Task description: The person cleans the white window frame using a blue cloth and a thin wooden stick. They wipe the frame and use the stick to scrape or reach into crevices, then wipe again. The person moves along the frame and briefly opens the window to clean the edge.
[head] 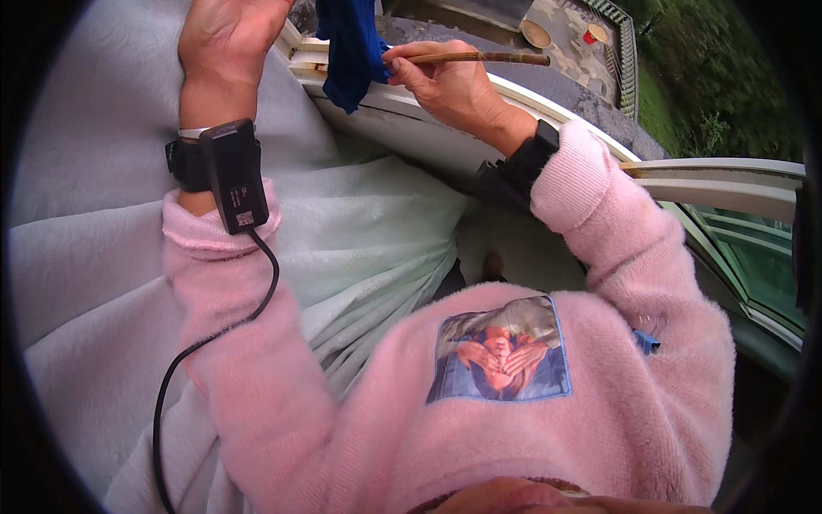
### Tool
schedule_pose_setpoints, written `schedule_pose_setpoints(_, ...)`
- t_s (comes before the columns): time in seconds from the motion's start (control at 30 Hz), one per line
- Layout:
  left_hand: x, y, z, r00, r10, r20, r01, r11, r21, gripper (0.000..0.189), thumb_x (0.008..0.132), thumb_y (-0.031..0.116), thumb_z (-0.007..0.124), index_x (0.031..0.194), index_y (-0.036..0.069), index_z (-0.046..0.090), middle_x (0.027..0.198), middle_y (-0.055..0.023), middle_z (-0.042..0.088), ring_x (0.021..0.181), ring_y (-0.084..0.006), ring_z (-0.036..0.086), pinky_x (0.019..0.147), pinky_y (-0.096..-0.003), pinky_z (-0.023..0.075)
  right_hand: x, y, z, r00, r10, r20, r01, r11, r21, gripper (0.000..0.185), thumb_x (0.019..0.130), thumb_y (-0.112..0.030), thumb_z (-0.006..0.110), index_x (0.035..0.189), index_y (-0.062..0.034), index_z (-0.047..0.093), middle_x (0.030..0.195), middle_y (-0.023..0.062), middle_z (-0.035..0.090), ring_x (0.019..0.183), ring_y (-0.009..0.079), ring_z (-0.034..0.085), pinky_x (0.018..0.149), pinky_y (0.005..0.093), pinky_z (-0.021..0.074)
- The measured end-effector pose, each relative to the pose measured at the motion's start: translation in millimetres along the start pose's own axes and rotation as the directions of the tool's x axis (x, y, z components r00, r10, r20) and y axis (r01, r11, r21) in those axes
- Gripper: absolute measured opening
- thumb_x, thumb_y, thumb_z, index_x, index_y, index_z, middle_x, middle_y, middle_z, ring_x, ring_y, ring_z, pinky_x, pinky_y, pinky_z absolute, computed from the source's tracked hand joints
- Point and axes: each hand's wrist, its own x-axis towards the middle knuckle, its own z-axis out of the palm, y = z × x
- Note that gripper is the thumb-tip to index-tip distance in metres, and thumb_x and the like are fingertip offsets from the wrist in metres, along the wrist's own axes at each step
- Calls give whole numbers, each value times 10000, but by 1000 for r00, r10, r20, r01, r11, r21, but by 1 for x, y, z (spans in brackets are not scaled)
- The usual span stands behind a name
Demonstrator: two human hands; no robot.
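Note:
My right hand (449, 80) grips a thin wooden stick (507, 58), its far end pointing right. The fingertips of that hand touch, and seem to pinch, the edge of a blue cloth (350, 58) that hangs down over the window sill. At the top left my left hand (228, 29) is raised with its palm side showing; its fingers are cut off by the picture's edge, so I cannot tell whether it holds anything. The top of the blue cloth is also out of view.
A pale curtain (359, 212) hangs in folds on the left. The white window frame (411, 106) curves across the top, with an open glass pane (758, 257) at right. Outside lie a round tray (536, 34), a red container (589, 36) and a railing (628, 70). A black cable (270, 292) runs along my left sleeve.

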Motion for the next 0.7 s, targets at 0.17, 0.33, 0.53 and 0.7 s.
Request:
schedule_pose_setpoints(0.17, -5, -1, -19, 997, 53, 63, -53, 999, -15, 319, 1014, 148, 387, 1234, -42, 517, 1179, -162, 608, 1093, -262, 583, 1011, -431, 447, 25, 18, 35, 984, -79, 163, 97, 990, -106, 237, 948, -135, 575, 1049, 48, 687, 856, 170, 717, 789, 188, 708, 718, 272, 579)
schedule_pose_setpoints(0.33, -4, 5, -34, 997, 59, 46, -62, 995, 78, 303, 996, 129, 434, 1226, -47, 524, 1172, -158, 616, 1104, -270, 584, 1014, -423, 447, 78, 23, 99, 975, -105, 197, 139, 975, -172, 215, 846, -200, 606, 849, -15, 714, 804, 214, 678, 741, 369, 658, 698, 405, 542)
schedule_pose_setpoints(0.53, -9, -1, -31, 992, 108, 65, -117, 982, 150, 298, 989, 125, 462, 1226, -42, 533, 1180, -151, 622, 1105, -268, 586, 1014, -410, 448, 83, 35, 84, 922, -134, 362, 257, 914, -315, 206, 839, -218, 629, 840, -30, 713, 777, 183, 674, 753, 372, 654, 698, 413, 534)
schedule_pose_setpoints(0.7, -11, -1, -31, 994, 108, 33, -113, 976, 188, 298, 995, 134, 456, 1229, -31, 537, 1179, -145, 627, 1103, -263, 591, 1013, -413, 447, 75, 18, 95, 936, -43, 349, 205, 873, -442, 186, 882, -162, 615, 961, -40, 731, 841, 172, 703, 744, 315, 678, 681, 361, 549)
